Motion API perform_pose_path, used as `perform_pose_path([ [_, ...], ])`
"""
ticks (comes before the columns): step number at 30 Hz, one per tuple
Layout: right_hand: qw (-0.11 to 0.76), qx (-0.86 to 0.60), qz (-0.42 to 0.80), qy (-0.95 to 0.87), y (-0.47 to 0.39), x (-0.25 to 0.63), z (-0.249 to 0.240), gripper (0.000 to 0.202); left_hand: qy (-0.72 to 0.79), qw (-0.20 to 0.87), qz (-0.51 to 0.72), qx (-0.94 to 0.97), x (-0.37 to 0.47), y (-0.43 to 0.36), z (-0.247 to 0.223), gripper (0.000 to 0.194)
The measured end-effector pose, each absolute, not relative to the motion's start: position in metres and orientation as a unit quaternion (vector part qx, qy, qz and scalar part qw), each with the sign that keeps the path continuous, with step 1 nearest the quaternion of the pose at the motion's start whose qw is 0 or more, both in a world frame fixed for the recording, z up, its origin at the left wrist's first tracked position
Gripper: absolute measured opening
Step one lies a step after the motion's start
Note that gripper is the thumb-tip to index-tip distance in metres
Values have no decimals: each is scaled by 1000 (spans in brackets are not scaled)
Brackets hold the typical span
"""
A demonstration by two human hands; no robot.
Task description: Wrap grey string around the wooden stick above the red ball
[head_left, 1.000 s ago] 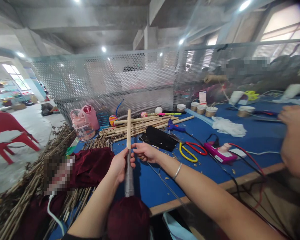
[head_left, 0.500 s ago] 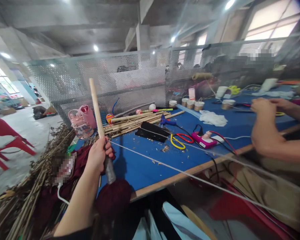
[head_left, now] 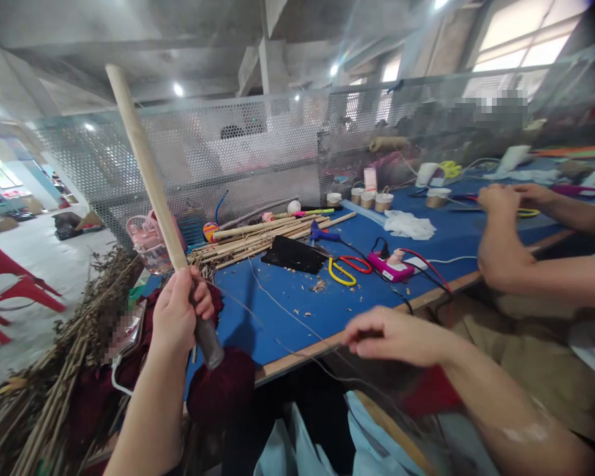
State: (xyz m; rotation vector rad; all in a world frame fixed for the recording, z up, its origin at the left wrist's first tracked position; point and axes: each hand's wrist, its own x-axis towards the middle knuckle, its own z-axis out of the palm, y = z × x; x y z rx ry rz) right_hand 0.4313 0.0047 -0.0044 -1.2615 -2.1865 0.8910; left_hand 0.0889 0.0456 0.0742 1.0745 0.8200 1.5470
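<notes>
The left hand (head_left: 182,305) is closed around a smooth, pale wooden stick (head_left: 146,173) at its grey-wrapped lower part (head_left: 209,345); the long axis slants, bare tip up and leftward, foot meeting a round, velvety maroon bundle (head_left: 221,387) before the table (head_left: 367,297) edge. Well apart, the right hand (head_left: 394,336) hovers, fingers curved; whether it grips the thin cord (head_left: 297,320) I cannot tell. Beyond lie slender dry rods (head_left: 277,233) and limp black cloth (head_left: 293,254).

Bright windows (head_left: 523,46) and ceiling lamps (head_left: 334,69) glare hazily, while the top right corner darkens.
</notes>
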Motion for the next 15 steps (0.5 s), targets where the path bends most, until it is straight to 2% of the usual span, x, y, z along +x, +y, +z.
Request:
perform_pose_path([
  [1, 211, -399, 403, -796, 37, 414, 15, 30, 340, 520, 646, 444, 91, 40, 74, 18],
  [2, 237, -379, 437, -781, 67, 395, 27, 36, 341, 527, 645, 436, 92, 35, 73, 19],
  [4, 304, -450, 383, -747, 118, 352, 34, 36, 336, 541, 647, 419, 95, 27, 71, 21],
  [6, 261, -540, 287, -747, 156, 309, 24, 26, 327, 559, 651, 396, 98, 23, 69, 21],
  [11, 267, -615, 232, -705, 196, 238, -13, 32, 316, 587, 651, 362, 100, 18, 66, 20],
  [15, 304, -634, 243, -668, 201, 230, -27, 15, 321, 593, 644, 361, 95, 18, 59, 21],
])
